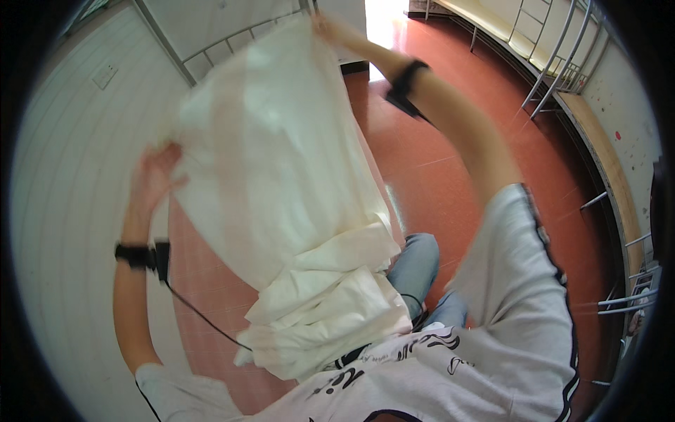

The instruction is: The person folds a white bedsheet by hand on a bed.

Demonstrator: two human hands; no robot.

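A large white cloth with pale pinkish bands (279,158), like a bed sheet, is spread out in front of me. Its upper part looks lifted and is blurred, while the near end lies in loose folds by my lap. At the far upper corner, my right hand (326,30) grips the cloth's edge with the arm stretched out. Blur covers my left hand (158,171) at the left edge of the cloth; thumb and fingers look apart, and whether they pinch the fabric is unclear. Beneath the cloth is a pink bed surface (211,269).
A white panelled wall (74,200) runs close along the left. Metal bed rails (227,45) stand at the far end. Reddish floor (422,158) lies to the right, with metal bunk frames and ladders (553,63) beyond. A black cable (205,316) hangs from my left wristband.
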